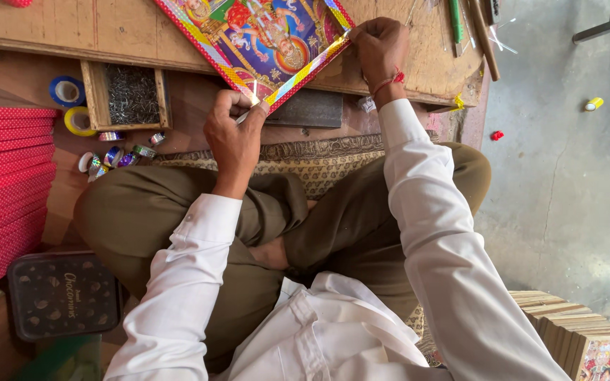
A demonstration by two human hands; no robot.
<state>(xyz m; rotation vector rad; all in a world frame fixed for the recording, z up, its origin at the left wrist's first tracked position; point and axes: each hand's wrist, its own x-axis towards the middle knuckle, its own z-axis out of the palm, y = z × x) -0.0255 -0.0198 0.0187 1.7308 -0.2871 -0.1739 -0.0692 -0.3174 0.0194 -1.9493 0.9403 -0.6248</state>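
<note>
Pinching shiny tape point(319, 60) closed along the picture's point(262, 35) lower edge at upper centre, left hand point(233, 137) gripping the near corner, right hand point(379, 46) pressing the far end, that edge looking nearly covered, other edges unclear.

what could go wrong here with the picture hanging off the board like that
The colourful framed picture juts past the wooden board's edge, held only by the left hand at its near corner and the right hand on its side; a slip might tip it. The open tray of small metal nails nearby could spill if knocked.
</note>
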